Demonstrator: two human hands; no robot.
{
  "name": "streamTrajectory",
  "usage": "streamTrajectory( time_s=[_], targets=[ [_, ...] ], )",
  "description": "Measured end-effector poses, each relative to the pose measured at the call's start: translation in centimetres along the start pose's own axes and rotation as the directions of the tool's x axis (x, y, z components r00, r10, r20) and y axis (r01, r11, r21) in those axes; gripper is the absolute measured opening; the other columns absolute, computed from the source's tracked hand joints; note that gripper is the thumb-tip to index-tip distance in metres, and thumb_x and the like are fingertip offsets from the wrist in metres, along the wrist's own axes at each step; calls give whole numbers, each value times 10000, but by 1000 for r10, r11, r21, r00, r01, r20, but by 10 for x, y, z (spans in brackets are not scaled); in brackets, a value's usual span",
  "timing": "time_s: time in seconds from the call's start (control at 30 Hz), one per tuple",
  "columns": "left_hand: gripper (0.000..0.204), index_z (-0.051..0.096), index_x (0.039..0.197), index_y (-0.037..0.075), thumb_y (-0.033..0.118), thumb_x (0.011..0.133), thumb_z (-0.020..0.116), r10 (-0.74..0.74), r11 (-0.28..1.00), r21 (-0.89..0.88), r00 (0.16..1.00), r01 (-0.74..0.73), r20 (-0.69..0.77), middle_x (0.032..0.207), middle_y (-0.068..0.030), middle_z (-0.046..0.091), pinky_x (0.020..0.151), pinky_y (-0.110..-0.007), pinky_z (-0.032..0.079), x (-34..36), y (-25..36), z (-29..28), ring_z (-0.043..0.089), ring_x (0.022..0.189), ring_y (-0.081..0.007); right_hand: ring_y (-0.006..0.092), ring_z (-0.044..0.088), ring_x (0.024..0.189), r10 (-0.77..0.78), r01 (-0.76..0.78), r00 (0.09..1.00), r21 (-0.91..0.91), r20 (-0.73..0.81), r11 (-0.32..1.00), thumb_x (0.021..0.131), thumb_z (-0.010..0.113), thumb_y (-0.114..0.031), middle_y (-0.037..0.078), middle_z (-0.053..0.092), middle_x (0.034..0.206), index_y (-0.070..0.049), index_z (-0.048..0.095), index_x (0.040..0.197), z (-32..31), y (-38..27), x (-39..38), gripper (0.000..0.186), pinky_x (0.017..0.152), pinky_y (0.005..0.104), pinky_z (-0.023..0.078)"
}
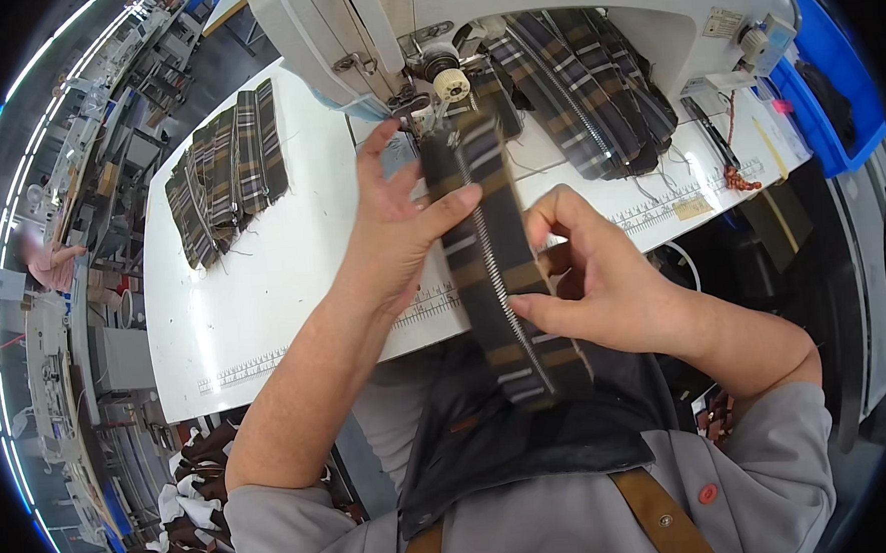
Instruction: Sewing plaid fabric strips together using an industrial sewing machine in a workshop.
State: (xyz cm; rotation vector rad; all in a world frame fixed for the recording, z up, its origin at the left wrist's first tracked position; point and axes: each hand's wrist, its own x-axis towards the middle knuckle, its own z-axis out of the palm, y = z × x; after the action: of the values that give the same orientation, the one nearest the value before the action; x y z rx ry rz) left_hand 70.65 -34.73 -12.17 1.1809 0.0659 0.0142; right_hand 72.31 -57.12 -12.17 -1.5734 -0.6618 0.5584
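Observation:
A long plaid fabric strip with a metal zipper (492,259) is stretched between my two hands, slanting from the sewing machine (432,72) down over my lap. My left hand (399,209) grips its upper part, thumb on the front near the zipper teeth, other fingers spread toward the machine's needle area. My right hand (593,279) pinches the right edge lower down, thumb beside the teeth. The strip's top end is blurred and close under the machine head; whether it touches the needle plate cannot be seen.
Plaid zipper pieces (232,172) lie on the white table (265,316) at left; another plaid pile (594,98) lies under the machine arm. Tweezers with orange cord (716,137) rest at right, near a blue bin (835,106). A ruler tape (243,372) runs along the front edge.

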Motion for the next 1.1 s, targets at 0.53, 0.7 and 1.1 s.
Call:
streamTrajectory(
  time_s=[0.53,0.7,1.1],
  targets=[
    [560,681,1371,63,225,859,838,208,-46,916,893,-399,399,1499,-131,611,1210,-490,376,5,24,-64,519,1428,-368,274,727,1016,-366,536,821,-813,439,228,867,801,-420,73,772,1070,-55,801,1068,-21,9,126,416,849,404,608],
    [490,691,1325,-11,208,894,764,201,-236,885,871,-402,449,1425,-166,653,1129,-467,468,12,15,-69,628,1298,-369,226,728,968,-491,553,759,-822,427,139,856,808,-418,41,783,1034,-69,817,1061,-22,24,138,404,813,375,608],
    [512,679,1331,-42,127,857,774,269,-179,887,845,-427,461,1409,-188,658,1084,-446,515,28,10,-71,631,1311,-358,207,727,921,-532,540,765,-812,363,221,828,830,-363,37,774,982,-54,811,1005,-26,25,138,356,747,365,597]
  ],
)
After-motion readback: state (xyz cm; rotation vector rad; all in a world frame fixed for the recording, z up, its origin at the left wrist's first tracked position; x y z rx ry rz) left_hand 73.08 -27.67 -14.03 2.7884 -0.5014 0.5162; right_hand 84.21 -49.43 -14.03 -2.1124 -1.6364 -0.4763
